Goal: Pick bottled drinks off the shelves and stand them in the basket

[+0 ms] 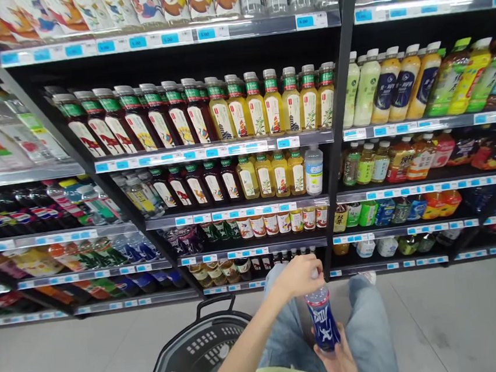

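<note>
A drink bottle (323,322) with a dark blue label, white lettering and a red band near its neck is held upright, slightly tilted, above my lap. My left hand (303,275) is closed around its top, the fingers hiding the cap. Lower down, my right hand (338,357) grips the bottle's base, with fingers on both sides of it. Both hands are between my bent knees, in front of the lowest shelves.
A black shopping basket (168,357) with an upright handle stands on the grey floor (453,312) to my left. Ahead, shelves (241,28) hold rows of bottled drinks, including dark and yellow juices (273,110). Price tags line the shelf edges.
</note>
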A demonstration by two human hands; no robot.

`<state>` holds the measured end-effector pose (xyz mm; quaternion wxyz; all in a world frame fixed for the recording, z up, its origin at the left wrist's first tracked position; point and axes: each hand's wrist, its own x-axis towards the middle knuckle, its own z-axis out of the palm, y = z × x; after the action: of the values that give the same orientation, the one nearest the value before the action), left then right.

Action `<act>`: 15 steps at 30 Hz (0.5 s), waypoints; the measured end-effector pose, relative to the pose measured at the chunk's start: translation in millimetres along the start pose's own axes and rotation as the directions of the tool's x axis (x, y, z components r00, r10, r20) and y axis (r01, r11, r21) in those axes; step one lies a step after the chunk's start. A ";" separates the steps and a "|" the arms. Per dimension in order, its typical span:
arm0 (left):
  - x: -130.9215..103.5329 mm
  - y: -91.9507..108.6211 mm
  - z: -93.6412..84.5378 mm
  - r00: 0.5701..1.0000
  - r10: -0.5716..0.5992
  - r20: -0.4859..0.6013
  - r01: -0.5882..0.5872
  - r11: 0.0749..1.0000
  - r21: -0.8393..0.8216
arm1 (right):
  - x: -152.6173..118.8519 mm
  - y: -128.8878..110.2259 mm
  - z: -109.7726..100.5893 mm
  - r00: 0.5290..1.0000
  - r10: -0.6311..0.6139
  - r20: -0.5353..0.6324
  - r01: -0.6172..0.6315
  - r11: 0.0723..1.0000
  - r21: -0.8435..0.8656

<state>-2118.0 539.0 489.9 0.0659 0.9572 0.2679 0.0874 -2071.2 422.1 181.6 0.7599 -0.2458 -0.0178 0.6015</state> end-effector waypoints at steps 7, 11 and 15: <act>-3.8 0.5 0.7 0.999 -0.006 0.041 0.005 1.000 0.017 | -6.1 -5.5 7.4 0.999 -0.009 -0.032 0.011 0.999 0.049; -3.0 1.9 -1.0 0.998 0.004 0.055 -0.006 0.999 0.046 | -10.9 -8.0 10.0 0.999 -0.023 -0.026 0.024 1.000 0.014; -2.5 4.9 -2.9 0.998 -0.002 0.066 -0.002 0.998 0.062 | -14.7 -11.8 11.2 1.000 -0.016 0.008 0.016 1.000 -0.009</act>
<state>-2118.3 533.8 493.3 0.0451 0.9611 0.2683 0.0472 -2068.2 410.6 200.0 0.7636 -0.2466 -0.0254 0.5962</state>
